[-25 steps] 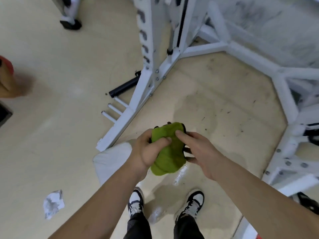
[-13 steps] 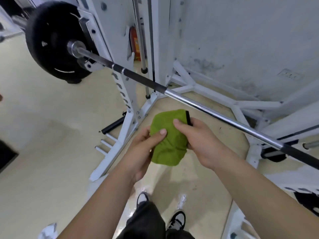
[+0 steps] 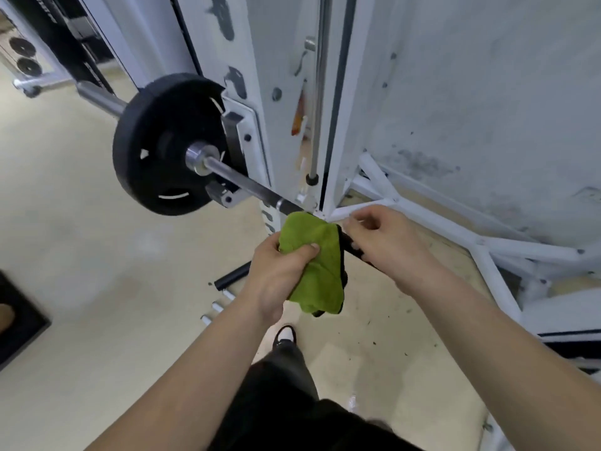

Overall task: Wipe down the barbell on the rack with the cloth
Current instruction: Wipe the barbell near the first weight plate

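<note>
Green fabric edged in black makes up the cloth, which is bunched and gripped by the left hand. The thumb is pressed across its front and the fingers are wrapped behind it. The cloth's upper fold is held against the barbell at the point where the shaft disappears from sight, and its lower part is left hanging below the left hand.

The right hand is held just beside the cloth, on the side away from the left hand, so the two hands are close together but not touching. Its fingers are curled and a dark strip is seen running under its palm. Whether anything is clamped by them cannot be told, since the fingertips are blurred.

Beyond the left hand, the steel shaft is seen running away to a black weight plate. The bar is carried there by a hook on the white rack, whose upright stands directly beyond both hands.

Below the hands a beige floor is seen. A black-and-white shoe is placed under the cloth, and short white pegs are seen just outside the left forearm.
</note>
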Demonstrator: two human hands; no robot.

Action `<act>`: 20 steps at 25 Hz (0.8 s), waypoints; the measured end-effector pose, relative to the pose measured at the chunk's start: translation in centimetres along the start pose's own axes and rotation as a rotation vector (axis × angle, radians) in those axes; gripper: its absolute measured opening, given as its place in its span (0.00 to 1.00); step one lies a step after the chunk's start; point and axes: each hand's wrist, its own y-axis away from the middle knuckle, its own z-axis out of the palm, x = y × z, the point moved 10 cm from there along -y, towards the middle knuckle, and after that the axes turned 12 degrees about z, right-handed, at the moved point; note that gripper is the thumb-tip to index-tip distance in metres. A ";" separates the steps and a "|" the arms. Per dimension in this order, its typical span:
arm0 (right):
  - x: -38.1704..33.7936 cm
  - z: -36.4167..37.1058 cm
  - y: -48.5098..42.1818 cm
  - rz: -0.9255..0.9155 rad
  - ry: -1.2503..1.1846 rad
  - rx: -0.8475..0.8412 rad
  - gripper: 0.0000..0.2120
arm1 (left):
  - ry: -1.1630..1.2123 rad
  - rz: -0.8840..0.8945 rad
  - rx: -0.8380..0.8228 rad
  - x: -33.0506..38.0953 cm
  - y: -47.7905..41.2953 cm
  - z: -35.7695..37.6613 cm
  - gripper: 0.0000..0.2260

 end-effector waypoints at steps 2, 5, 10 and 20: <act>-3.2 3.1 -1.9 0.002 -0.077 -0.061 0.11 | -0.054 0.005 -0.019 2.0 -3.1 -1.9 0.13; -8.2 5.8 -4.1 -0.025 -0.125 -0.065 0.18 | -0.091 -0.020 0.038 4.3 -6.5 -5.8 0.16; -15.2 8.2 -7.7 -0.140 -0.129 -0.029 0.41 | -0.302 0.290 0.374 11.5 -10.6 -15.7 0.16; -20.5 9.5 -13.4 -0.223 -0.247 0.127 0.63 | -1.223 0.522 0.129 7.7 -18.5 -12.9 0.27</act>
